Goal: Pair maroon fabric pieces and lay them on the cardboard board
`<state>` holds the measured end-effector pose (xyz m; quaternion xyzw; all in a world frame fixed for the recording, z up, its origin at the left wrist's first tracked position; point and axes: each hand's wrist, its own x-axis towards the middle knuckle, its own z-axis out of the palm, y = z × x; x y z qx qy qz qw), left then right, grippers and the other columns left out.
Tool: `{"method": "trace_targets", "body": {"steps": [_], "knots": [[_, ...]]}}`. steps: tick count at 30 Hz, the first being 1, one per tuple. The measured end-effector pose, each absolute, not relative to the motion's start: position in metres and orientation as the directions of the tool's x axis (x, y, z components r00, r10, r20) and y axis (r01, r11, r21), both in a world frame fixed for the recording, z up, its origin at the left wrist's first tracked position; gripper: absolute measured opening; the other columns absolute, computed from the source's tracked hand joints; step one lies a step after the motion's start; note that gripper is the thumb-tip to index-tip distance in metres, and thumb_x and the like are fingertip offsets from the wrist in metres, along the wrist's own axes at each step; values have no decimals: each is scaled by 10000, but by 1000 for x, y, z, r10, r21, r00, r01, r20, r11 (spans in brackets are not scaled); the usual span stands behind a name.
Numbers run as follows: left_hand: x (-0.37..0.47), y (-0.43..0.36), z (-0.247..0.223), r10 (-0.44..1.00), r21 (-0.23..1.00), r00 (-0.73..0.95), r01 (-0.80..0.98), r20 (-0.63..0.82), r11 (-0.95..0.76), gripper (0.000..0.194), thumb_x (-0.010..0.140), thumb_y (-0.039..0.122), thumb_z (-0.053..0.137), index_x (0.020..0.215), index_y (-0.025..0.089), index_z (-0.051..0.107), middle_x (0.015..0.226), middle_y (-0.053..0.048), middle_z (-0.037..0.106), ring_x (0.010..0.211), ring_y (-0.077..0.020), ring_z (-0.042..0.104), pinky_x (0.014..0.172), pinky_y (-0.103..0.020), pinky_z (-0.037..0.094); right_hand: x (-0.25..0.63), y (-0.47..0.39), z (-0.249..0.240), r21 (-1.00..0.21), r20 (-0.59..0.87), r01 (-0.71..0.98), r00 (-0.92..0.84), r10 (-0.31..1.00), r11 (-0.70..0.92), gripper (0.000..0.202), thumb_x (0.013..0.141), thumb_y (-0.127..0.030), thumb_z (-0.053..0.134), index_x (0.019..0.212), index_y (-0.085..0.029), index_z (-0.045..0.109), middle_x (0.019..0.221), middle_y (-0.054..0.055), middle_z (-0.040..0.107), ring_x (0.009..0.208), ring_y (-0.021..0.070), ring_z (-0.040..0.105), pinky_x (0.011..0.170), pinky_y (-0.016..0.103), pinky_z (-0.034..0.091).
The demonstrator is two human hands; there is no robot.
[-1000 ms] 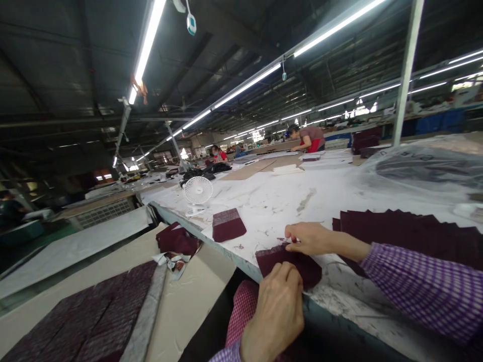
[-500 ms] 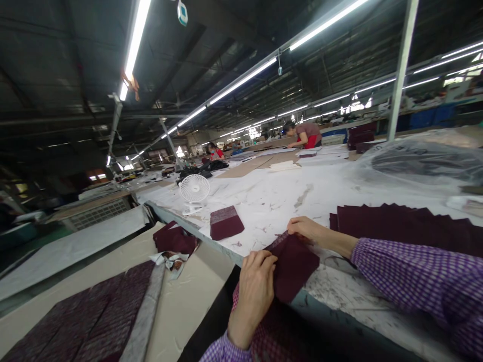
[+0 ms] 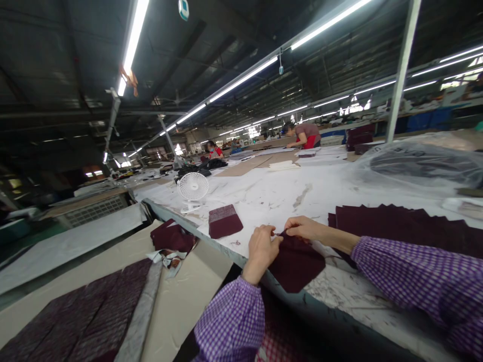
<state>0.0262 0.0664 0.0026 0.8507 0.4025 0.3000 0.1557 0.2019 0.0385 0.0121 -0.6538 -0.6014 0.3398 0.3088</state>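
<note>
L hand [image 3: 261, 249], R hand [image 3: 302, 230] at cloth [image 3: 298, 264] edge, nr tbl [image 3: 264, 193] edge

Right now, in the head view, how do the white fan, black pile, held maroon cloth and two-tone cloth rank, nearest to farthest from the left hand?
1. Held maroon cloth: just right of the left hand.
2. Two-tone cloth: ahead and left, on the table.
3. White fan: beyond that, farther left.
4. Black pile: behind the fan.
</note>
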Motion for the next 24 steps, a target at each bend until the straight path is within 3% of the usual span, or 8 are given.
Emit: {"method": "trace_targets", "body": {"steps": [4, 7, 10, 12, 14, 17, 21, 24], "knots": [[47, 72, -12, 798, 439, 495, 667, 342, -602, 176, 805, 146, 548, 906, 206, 680, 929, -61, 663, 946, -226, 582, 834, -347, 444, 212, 38, 16, -818, -120, 568, -16, 993, -90, 165, 670, -208, 579, 827, -158, 570, 588, -39, 505, 493, 87, 460, 434, 204, 379], [48, 72, -14, 795, 430, 501, 669, 341, -606, 179, 803, 138, 537, 900, 208, 670, 930, -62, 660, 950, -230, 584, 828, -351, 445, 232, 38, 21, -885, -166, 451, -73, 983, -116, 268, 659, -257, 629, 908, -167, 587, 674, -17, 565, 586, 102, 520, 534, 223, 444], [47, 71, -11, 797, 442, 491, 664, 351, -603, 208, 786, 116, 538, 941, 208, 640, 937, -57, 652, 937, -219, 585, 824, -340, 445, 247, 33, 25, -885, -29, 466, -70, 997, 7, 273, 708, -305, 609, 937, -157, 606, 746, 16, 610, 646, 117, 554, 599, 237, 452], [48, 70, -8, 791, 438, 493, 659, 362, -611, 227, 776, 103, 538, 959, 205, 626, 952, -56, 648, 936, -210, 582, 821, -329, 444, 247, 29, 27, -782, 75, 600, -180, 981, 170, 256, 765, -309, 558, 948, -149, 640, 778, 39, 638, 690, 139, 581, 628, 248, 448], [49, 70, -7, 788, 427, 501, 662, 358, -616, 216, 773, 106, 543, 944, 201, 636, 961, -60, 655, 951, -215, 579, 825, -331, 441, 241, 25, 26, -598, 130, 732, -314, 940, 327, 247, 786, -275, 539, 957, -164, 678, 833, 51, 662, 742, 160, 600, 683, 265, 445], [48, 72, -4, 791, 451, 518, 651, 325, -611, 184, 768, 146, 576, 906, 205, 682, 957, -57, 682, 946, -223, 586, 836, -334, 436, 233, 23, 21, -333, 177, 849, -371, 912, 410, 234, 761, -212, 565, 944, -204, 710, 912, 46, 673, 783, 172, 607, 726, 270, 429], [42, 76, 3, 784, 584, 572, 559, 243, -589, 187, 813, 256, 552, 843, 210, 731, 839, -22, 714, 805, -182, 621, 735, -270, 447, 234, 26, 15, -290, 150, 880, -347, 926, 377, 240, 771, -214, 570, 967, -210, 707, 945, 46, 678, 818, 175, 614, 733, 256, 430], [39, 77, 7, 782, 600, 577, 547, 236, -584, 341, 875, 339, 453, 760, 185, 735, 705, -22, 694, 718, -179, 618, 651, -259, 432, 236, 25, 15, -304, 146, 876, -346, 927, 375, 243, 777, -214, 569, 980, -195, 700, 946, 50, 679, 816, 171, 618, 740, 253, 430]]}}
